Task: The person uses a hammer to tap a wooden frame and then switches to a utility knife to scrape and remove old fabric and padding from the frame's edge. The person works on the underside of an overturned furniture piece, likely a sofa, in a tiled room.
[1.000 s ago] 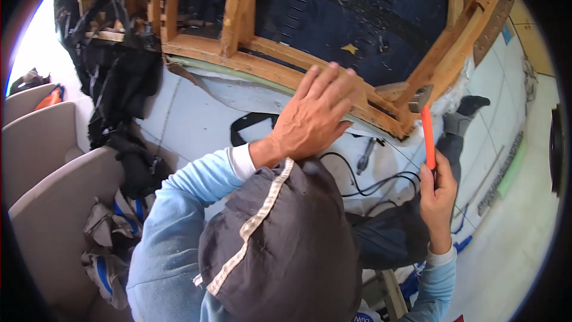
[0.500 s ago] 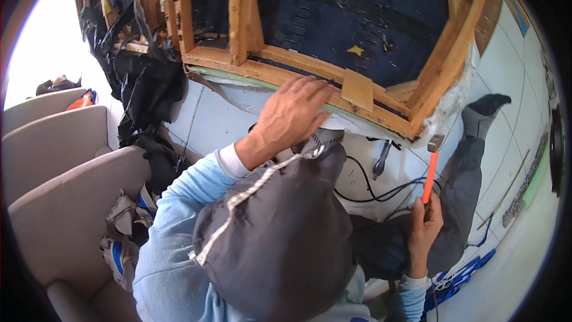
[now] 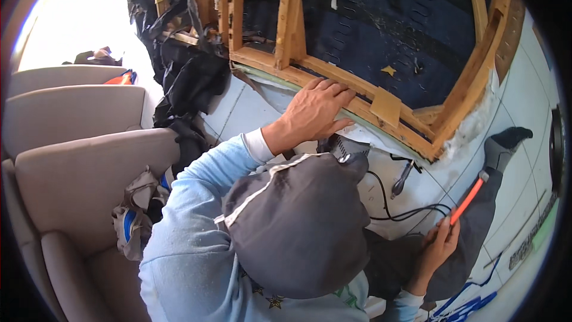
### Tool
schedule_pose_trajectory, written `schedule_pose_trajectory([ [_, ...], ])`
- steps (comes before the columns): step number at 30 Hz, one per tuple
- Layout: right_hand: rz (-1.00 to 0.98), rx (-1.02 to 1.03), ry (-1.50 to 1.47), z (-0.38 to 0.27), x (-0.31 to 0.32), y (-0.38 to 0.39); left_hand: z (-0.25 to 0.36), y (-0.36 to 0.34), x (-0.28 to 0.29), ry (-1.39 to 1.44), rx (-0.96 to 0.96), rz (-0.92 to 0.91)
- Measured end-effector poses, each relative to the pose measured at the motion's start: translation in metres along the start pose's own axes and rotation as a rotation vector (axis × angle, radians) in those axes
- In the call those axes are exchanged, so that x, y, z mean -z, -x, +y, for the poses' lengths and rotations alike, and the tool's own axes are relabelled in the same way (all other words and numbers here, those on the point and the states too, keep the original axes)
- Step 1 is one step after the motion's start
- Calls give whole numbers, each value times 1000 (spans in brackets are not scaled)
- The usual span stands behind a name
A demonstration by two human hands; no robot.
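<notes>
- My left hand [image 3: 313, 113] lies flat on the wood frame [image 3: 357, 104], fingers spread wide, holding nothing.
- My right hand [image 3: 438, 249] is low on the right, closed around an orange tool [image 3: 466, 201] that points up.
- The frame lies on its side on the white tile floor [image 3: 250, 113], with dark blue cloth [image 3: 405, 30] inside it.
- Black wires [image 3: 405, 211] lie on the floor near the tool.
- Grey cushions [image 3: 77, 167] are on my left.

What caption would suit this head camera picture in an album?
Left hand resting on a bare wooden sofa frame, right hand holding an orange-handled tool.
</notes>
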State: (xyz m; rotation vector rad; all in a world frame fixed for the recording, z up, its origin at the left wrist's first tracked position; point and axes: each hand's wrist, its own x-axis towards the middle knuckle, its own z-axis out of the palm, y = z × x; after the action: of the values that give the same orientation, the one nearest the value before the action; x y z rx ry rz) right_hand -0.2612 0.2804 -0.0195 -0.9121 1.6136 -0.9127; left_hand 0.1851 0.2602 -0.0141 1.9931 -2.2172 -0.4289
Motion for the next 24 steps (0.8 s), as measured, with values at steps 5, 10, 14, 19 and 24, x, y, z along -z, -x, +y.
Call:
schedule_pose_trajectory([
  [5, -13, -100, -112, 23, 5, -6, -17, 24, 8, -94, 26, 67],
  [10, 23, -313, -199, 55, 22, -24, 3, 0, 19, -3, 130, -13],
  [14, 98, -329, -80, 86, 13, -43, 46, -34, -7, 183, -76, 196],
  [19, 18, -281, -34, 85, 9, -60, 110, -100, -45, 276, -435, 222],
  [24, 367, 469, 786, 88, 0, -63, 144, -132, -59, 566, -241, 203],
])
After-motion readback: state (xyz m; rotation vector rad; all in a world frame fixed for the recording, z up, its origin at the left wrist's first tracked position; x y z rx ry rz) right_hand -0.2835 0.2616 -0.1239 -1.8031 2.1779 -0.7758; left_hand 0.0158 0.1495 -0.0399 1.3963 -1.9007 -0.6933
